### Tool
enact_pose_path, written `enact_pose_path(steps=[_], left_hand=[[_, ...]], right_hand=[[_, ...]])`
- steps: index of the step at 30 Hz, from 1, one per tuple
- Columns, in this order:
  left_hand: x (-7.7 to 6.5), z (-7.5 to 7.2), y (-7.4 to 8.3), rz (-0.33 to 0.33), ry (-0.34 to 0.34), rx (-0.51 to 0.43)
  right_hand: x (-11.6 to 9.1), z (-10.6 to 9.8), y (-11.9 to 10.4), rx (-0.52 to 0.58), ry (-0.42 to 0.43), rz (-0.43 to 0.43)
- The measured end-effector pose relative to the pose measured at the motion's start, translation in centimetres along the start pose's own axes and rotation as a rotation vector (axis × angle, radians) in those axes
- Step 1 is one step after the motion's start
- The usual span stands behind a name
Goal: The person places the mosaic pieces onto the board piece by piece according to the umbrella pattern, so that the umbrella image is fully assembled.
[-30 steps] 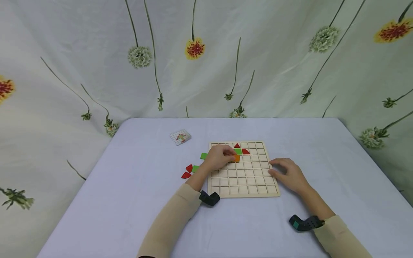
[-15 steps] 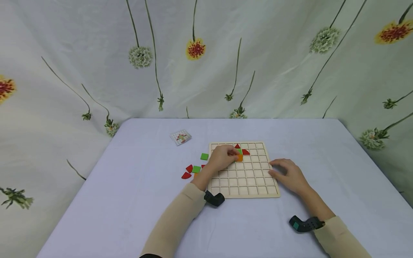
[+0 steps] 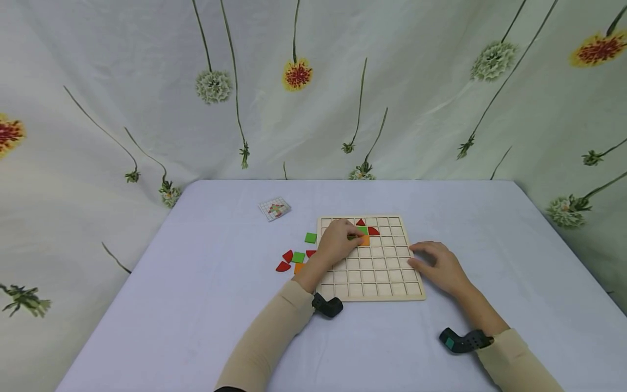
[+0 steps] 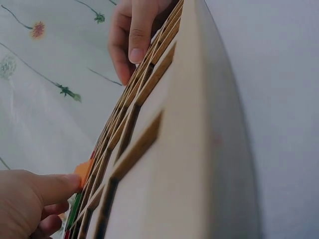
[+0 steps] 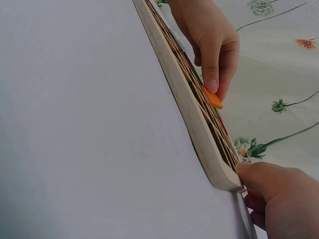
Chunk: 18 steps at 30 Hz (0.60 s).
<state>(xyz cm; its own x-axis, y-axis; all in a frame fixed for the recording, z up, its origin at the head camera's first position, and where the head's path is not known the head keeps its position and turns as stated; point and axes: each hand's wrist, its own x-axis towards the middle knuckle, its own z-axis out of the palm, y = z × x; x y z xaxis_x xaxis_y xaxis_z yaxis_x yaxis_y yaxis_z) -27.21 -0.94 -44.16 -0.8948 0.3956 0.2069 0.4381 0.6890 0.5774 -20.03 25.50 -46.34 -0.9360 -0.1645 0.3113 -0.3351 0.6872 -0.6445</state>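
My left hand [image 3: 337,239] pinches an orange square tile [image 3: 365,240] between thumb and fingers, low over the wooden grid board [image 3: 374,272]. In the right wrist view the orange tile [image 5: 214,100] is tilted against the grid. A green square tile [image 3: 363,231] lies on the board just beyond it, with a red triangle [image 3: 361,222] above and a red quarter-round tile [image 3: 374,231] to the right. Part of the board's left side is hidden behind my left hand. At the board's right edge, my right hand [image 3: 438,265] rests with thumb and forefinger spread, touching the rim.
Loose tiles lie left of the board: a green square [image 3: 311,238], another green square [image 3: 298,257], an orange piece [image 3: 299,268] and several red pieces [image 3: 283,267]. Farther back is a small pattern card [image 3: 275,208]. A white cloth covers the table [image 3: 196,283].
My left hand has moved slightly right with the orange tile, which now sits closer below the green tile. Loose tiles by the left forearm have come into view. The right hand stays put.
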Motion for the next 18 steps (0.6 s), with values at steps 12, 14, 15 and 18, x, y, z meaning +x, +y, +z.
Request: enact_pose_path(steps=[12, 14, 15, 18], left_hand=[[-0.05, 0.24, -0.09, -0.017, -0.004, 0.001], [-0.12, 0.07, -0.21, -0.003, 0.005, 0.000], [-0.17, -0.07, -0.30, 0.005, 0.012, -0.003], [-0.37, -0.62, -0.55, 0.022, 0.031, -0.021]], right_hand=[[-0.05, 0.04, 0.02, -0.008, 0.003, 0.006], [-0.07, 0.05, 0.05, -0.007, 0.006, 0.003], [-0.08, 0.06, 0.06, -0.005, 0.007, 0.000], [-0.08, 0.04, 0.02, -0.003, 0.011, -0.004]])
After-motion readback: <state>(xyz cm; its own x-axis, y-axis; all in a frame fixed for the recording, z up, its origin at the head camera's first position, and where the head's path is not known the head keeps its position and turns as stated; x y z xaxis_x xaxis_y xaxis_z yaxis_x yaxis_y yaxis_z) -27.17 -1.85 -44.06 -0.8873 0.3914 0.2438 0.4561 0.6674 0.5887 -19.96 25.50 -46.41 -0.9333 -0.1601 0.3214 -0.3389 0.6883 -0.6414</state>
